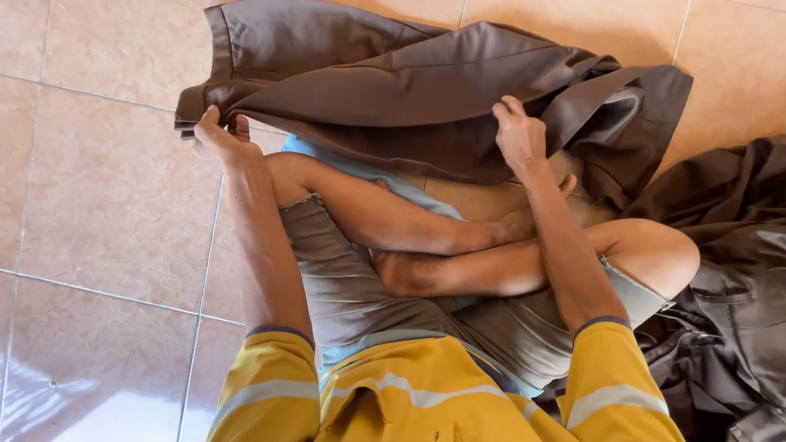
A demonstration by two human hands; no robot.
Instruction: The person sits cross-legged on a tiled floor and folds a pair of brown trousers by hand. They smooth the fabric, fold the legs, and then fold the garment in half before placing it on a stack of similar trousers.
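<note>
The left hand (219, 137) grips one end of a brown garment (426, 98), fingers curled over its folded edge and thumb up against the cloth, so the hand is closed on the fabric. The right hand (519, 135) is closed on the same garment further along, its fingers pinching a fold near the far side, the knuckles turned toward the camera. Between the two hands the brown cloth stretches in long folds, and beyond them it spreads away over the tiled floor (106, 205), with a glossy lining showing just past the right hand. Directly under the hands and nearer the body lie the person's crossed bare legs (442, 245), in grey-brown shorts (344, 278). A strip of light blue cloth (368, 173) peeks out below the brown garment, just beside the left hand and running toward the space between the forearms; how far it goes under the legs I cannot tell. Both forearms come out of yellow sleeves (270, 376) with pale bands and dark cuffs. Outward of the right arm, well apart from the right hand, a second heap of dark brown clothing (729, 286) lies crumpled on the floor, touching the right knee. Outward of the left hand there is only beige tile with pale grout lines.
</note>
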